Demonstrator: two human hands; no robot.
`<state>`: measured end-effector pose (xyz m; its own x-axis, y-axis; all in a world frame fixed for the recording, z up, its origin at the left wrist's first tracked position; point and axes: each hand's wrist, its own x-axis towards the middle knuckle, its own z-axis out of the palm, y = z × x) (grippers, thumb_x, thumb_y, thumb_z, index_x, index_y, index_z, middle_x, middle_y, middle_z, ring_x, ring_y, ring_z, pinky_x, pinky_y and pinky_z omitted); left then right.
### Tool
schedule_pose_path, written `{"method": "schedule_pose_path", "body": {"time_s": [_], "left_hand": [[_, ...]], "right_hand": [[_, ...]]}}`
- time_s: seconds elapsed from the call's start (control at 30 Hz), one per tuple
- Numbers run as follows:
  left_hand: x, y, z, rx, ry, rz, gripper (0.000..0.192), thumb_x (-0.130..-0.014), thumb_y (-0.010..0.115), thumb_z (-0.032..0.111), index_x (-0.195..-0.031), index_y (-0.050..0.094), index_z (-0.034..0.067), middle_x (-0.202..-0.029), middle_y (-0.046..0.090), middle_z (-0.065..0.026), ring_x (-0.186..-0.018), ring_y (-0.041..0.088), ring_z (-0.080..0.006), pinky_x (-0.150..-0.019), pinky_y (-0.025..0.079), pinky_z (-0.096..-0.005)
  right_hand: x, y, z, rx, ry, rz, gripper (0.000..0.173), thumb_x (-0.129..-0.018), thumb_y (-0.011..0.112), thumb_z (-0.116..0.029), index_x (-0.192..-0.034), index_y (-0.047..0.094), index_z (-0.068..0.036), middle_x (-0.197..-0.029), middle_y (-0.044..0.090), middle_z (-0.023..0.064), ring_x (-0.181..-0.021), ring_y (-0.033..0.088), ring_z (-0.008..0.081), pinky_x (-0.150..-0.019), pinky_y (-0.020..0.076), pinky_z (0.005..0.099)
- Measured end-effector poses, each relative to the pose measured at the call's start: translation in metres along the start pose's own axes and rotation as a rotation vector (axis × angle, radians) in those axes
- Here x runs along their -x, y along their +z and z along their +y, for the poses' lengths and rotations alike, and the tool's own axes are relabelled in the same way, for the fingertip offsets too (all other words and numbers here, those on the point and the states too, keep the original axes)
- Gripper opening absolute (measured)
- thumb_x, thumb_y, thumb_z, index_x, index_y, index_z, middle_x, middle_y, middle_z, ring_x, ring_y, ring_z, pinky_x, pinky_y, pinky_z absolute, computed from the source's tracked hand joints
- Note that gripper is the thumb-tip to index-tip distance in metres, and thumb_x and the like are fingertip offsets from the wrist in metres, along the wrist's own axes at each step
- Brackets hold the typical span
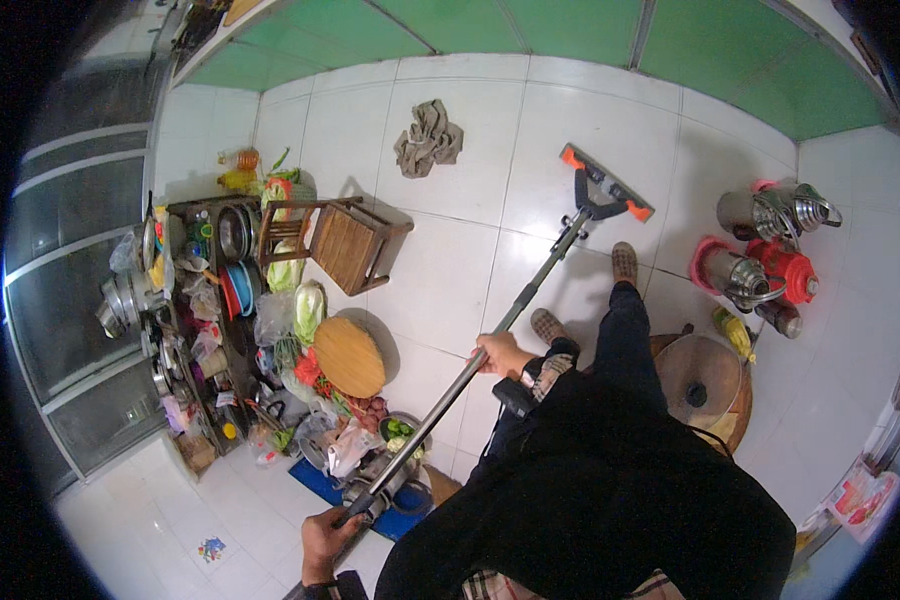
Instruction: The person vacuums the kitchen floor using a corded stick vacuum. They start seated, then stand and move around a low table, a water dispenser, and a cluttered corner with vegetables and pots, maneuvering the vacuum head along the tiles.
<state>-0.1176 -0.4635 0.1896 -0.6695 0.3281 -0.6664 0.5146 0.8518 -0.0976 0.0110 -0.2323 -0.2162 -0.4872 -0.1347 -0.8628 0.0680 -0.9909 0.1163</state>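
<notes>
My left hand (328, 544) is closed around the dark grip at the lower end of a long metal pole (450, 397). Farther up, my right hand (501, 355) holds the same pole near its middle. At the pole's far end, a flat mop or squeegee head (606, 184) with orange end pieces and a dark forked bracket rests on the white tiled floor, just beyond my feet. A crumpled grey-brown cloth (429, 140) lies on the floor to the left of the head, apart from it.
On the left stand a wooden chair (349, 247), a round wooden board (349, 357), cabbages (310, 309) and a shelf with pans and basins (244, 289). Several metal flasks (742, 276) and a red thermos (793, 274) stand right. A glass lid (699, 375) lies on a stool behind my legs.
</notes>
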Motion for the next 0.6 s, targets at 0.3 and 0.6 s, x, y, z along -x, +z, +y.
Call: {"method": "schedule_pose_path", "body": {"time_s": [0.3, 0.6], "left_hand": [[-0.06, 0.045, 0.073, -0.062, 0.351, 0.12, 0.036, -0.079, 0.072, 0.042, -0.092, 0.072, 0.009, -0.064, 0.064, -0.0121, -0.059, 0.065, -0.0292, -0.054, 0.049, -0.0371], [-0.098, 0.071, 0.117, 0.045, 0.521, 0.161, 0.036, -0.085, 0.065, 0.044, -0.096, 0.07, 0.01, -0.058, 0.061, -0.0122, -0.053, 0.061, -0.031, -0.048, 0.047, -0.0397]], "right_hand": [[-0.042, -0.062, -0.089, -0.19, -0.305, 0.187, 0.012, -0.084, 0.059, -0.009, -0.09, 0.053, -0.002, -0.073, 0.055, 0.0114, -0.061, 0.058, 0.0268, -0.06, 0.0561, 0.0464], [-0.035, -0.081, -0.14, -0.191, -0.412, 0.227, 0.01, -0.086, 0.054, -0.007, -0.079, 0.047, -0.005, -0.065, 0.046, 0.0061, -0.052, 0.048, 0.0222, -0.051, 0.0474, 0.0371]]}}
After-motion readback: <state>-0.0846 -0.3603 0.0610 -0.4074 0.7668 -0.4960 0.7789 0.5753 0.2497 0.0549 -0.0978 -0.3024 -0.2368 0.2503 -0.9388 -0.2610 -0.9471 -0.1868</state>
